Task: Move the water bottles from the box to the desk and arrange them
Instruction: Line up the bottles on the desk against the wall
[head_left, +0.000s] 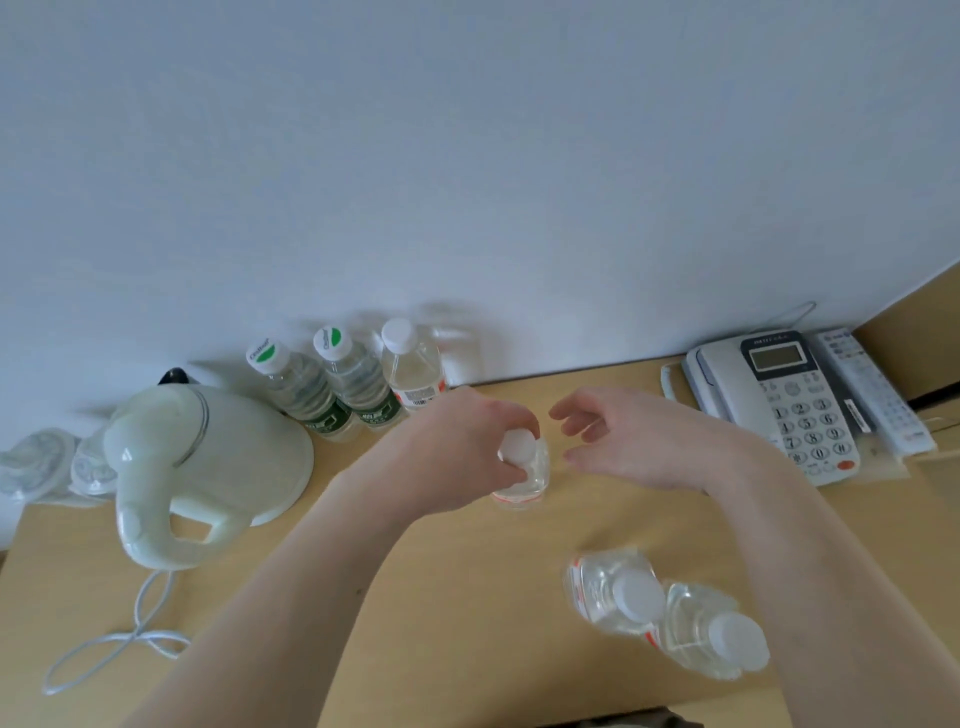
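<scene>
Left hand (457, 452): fingers pinched around the white cap of a clear bottle (522, 478) that stands upright near the middle of the desk (441, 597).
Right hand (639, 441): released, fingers loosely curled, just beside the held bottle's cap, not touching it.
Near-edge bottles: two clear bottles with white caps, one (610, 592) touching the other (711, 636), stand towards the desk's front right edge.
Back row: two green-labelled bottles (306, 389) (358, 384) and one white-capped bottle (413, 369) stand side by side along the desk's back edge against the wall.
Kettle (208, 457): pale green, at the desk's left side, its white cord (130, 623) looping towards the front left corner.
Telephone (789, 400): at the back right corner, with a remote control (872, 389) just beside it.
Box: not in view.
</scene>
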